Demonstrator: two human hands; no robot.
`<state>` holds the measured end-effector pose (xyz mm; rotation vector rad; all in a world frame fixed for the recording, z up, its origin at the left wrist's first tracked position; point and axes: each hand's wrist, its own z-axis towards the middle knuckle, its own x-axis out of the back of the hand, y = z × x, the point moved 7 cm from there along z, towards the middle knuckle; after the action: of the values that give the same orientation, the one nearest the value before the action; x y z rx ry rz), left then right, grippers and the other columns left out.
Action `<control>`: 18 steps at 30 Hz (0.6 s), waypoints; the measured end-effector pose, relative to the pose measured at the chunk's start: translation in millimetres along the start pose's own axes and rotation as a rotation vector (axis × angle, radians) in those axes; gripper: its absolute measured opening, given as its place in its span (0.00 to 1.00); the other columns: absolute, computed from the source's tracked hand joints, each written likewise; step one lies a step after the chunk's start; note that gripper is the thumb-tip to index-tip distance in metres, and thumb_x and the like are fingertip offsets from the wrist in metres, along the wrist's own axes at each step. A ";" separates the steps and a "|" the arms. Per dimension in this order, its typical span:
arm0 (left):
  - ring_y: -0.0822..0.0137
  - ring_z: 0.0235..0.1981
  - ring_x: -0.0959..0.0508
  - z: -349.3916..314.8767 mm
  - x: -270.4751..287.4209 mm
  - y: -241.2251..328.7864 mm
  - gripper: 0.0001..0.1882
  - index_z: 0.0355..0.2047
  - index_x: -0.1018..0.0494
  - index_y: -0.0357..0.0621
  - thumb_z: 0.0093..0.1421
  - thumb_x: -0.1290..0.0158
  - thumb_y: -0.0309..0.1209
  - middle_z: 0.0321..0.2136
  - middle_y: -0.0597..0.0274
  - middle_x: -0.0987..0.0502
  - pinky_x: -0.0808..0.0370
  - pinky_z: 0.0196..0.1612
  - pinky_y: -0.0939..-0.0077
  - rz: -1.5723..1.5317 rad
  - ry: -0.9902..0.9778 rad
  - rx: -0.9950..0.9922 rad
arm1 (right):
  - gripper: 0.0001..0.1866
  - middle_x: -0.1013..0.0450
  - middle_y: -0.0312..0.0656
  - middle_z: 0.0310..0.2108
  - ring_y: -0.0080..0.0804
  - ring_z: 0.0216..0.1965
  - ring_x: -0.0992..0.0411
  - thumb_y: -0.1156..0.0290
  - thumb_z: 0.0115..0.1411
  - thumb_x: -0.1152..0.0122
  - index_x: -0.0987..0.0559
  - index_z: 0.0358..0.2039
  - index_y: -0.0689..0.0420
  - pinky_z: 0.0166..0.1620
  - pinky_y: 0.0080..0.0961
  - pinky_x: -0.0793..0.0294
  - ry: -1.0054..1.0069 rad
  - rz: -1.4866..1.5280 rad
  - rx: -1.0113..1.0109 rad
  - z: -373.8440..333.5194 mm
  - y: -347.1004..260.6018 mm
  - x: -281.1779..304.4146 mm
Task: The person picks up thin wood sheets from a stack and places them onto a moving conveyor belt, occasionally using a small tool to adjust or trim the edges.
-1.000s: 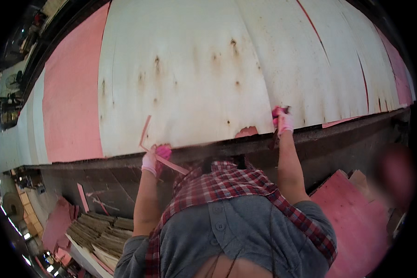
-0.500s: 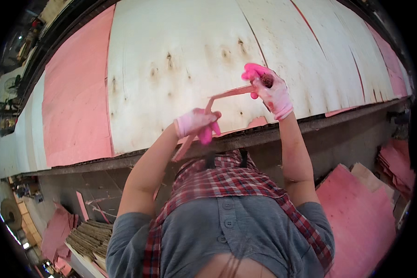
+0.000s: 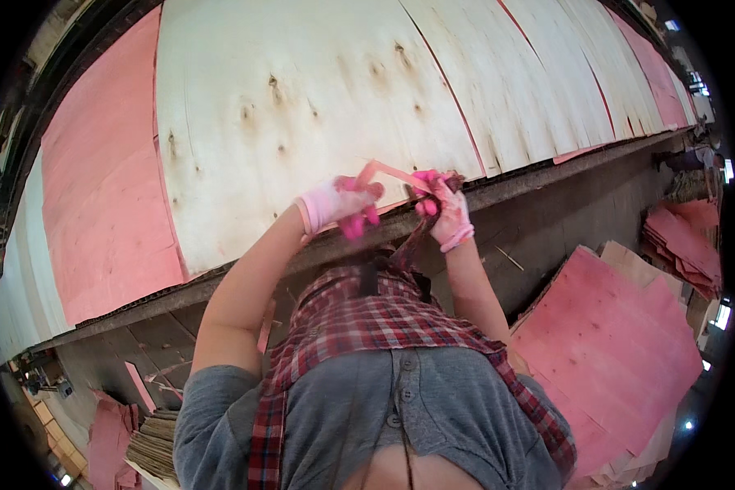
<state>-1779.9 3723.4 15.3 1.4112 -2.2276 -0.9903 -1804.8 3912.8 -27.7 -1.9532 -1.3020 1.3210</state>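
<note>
My left hand point(image 3: 345, 204), in a white glove with pink fingers, is closed on a thin pink strip, apparently wood veneer point(image 3: 396, 173). The strip is bent near that hand and runs across to my right hand point(image 3: 447, 214), also gloved and closed around its other end. A dark brownish-red piece shows at the right fingers; its kind is unclear. Both hands are in front of my waist, over the near edge of a long table. Beneath and beyond them lies a pale veneer sheet point(image 3: 237, 171) with dark knots.
Pink sheets point(image 3: 110, 180) lie beside the pale ones along the table, whose near edge point(image 3: 302, 260) crosses before me. A pile of pink sheets point(image 3: 604, 351) stands at right, with another point(image 3: 686, 241) farther off. Stacked brown sheets point(image 3: 153, 445) sit at lower left.
My right hand has come down and left, closer to my left hand and body. The strip between them has moved nearer, its bend now higher. The view has shifted and turned slightly.
</note>
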 end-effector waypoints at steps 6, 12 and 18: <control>0.65 0.13 0.26 63.4 -1.5 -55.2 0.22 0.27 0.25 0.35 0.60 0.52 0.46 0.15 0.56 0.26 0.25 0.20 0.73 -0.412 -0.012 -0.088 | 0.10 0.25 0.39 0.28 0.31 0.26 0.26 0.72 0.51 0.40 0.23 0.36 0.53 0.31 0.27 0.26 0.078 -1.018 0.532 -24.1 -21.3 -32.8; 0.65 0.14 0.25 43.2 -11.1 -7.7 0.22 0.29 0.26 0.36 0.60 0.52 0.47 0.17 0.56 0.25 0.25 0.21 0.76 -0.341 -0.001 -0.208 | 0.11 0.26 0.39 0.28 0.20 0.19 0.32 0.80 0.57 0.48 0.26 0.41 0.64 0.23 0.15 0.32 0.183 -0.036 0.130 -15.0 -0.8 6.3; 0.66 0.16 0.24 20.6 -2.3 -30.7 0.25 0.29 0.26 0.39 0.62 0.60 0.49 0.17 0.54 0.24 0.24 0.26 0.74 0.715 -0.030 0.165 | 0.13 0.25 0.39 0.27 0.23 0.26 0.28 0.81 0.54 0.46 0.24 0.41 0.57 0.28 0.19 0.28 -0.383 -1.091 0.710 -0.9 -89.8 -50.8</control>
<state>-1770.9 3725.0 -20.6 0.5431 -2.5757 -0.5846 -1849.8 3909.4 65.1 -0.3650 -1.4263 1.2716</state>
